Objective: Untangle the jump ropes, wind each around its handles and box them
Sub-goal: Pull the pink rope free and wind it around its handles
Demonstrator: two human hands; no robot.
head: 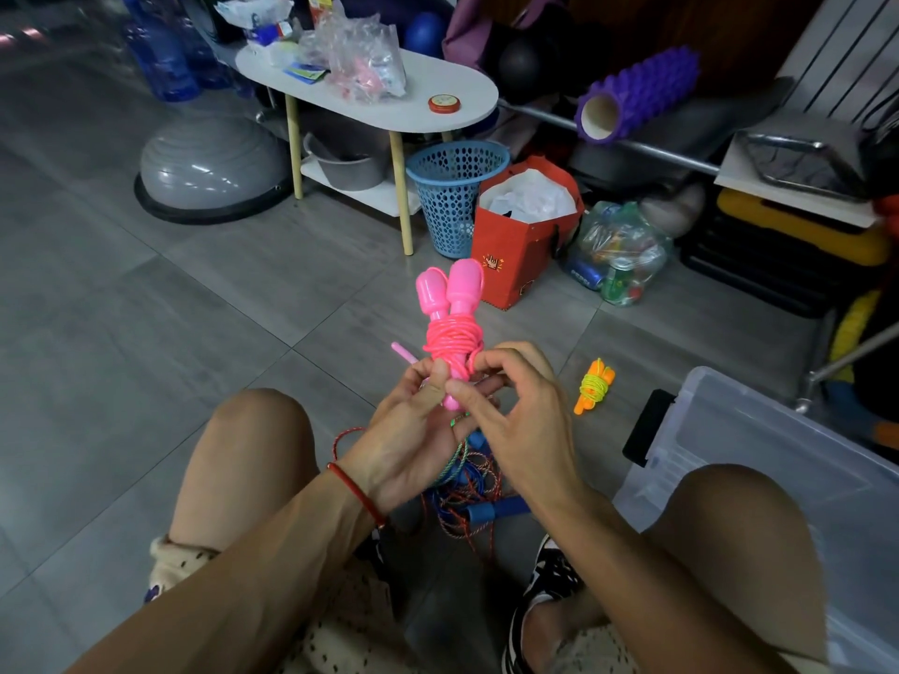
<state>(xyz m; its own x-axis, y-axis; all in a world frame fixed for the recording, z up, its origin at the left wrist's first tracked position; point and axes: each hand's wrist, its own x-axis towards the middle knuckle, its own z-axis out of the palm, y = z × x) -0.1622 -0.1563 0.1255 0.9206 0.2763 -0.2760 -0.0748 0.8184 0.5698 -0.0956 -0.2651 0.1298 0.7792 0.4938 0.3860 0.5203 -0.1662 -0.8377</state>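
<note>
At the centre of the frame the pink jump rope (450,328) is held upright by both hands. The lower ends of its two pink handles are gripped by the left hand (413,430), whose fingers are curled round them with the thumb pressed along the front. The pink cord, wound in a tight bundle round the handles' waists, is pinched at its right edge between the thumb and forefinger of the right hand (515,415); the other fingers of that hand are loosely curled and hold nothing. A red string bracelet (350,488) is worn on the left wrist.

Just below the hands, on the grey tiled floor (146,308) between the knees, a tangle of ropes (467,484) is seen (red-and-blue braided cords with blue handles, and a green-and-white strand). To the right of the hands, apart from them, an orange-handled rope (594,386) with yellow-green cord wound round it lies on the floor. At the lower right edge a clear plastic box (759,454) is set beside the right knee.

In the upper part of the frame a white oval table (438,109), a blue basket (455,197), a red paper bag (515,255) and a purple foam roller (637,94) are found.
</note>
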